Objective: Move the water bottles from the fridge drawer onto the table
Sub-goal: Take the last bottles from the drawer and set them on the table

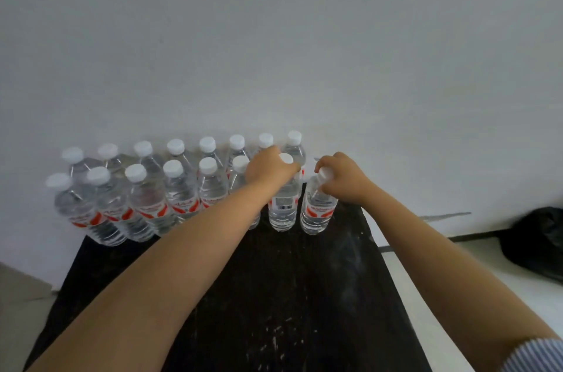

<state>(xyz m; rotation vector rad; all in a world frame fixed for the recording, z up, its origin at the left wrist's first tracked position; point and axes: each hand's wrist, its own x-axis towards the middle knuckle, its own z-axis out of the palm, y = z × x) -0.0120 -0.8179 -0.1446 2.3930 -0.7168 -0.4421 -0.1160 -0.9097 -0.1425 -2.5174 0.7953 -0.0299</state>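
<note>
- Two rows of water bottles [179, 188] are seen standing upright on the far part of the black table [274, 295], against the white wall [274, 36].
- The cap end of a bottle with a barcode label [283, 207] is gripped by the left hand [269, 169], fingers curled.
- The neck of the rightmost bottle [316, 210] is held by the right hand [342, 178].
- Both bottles are resting on the table at the right end of the near row.
- Full, thin-walled bottles are judged fairly heavy and squeezable; the stiff cap and neck are the firmest hold.
</note>
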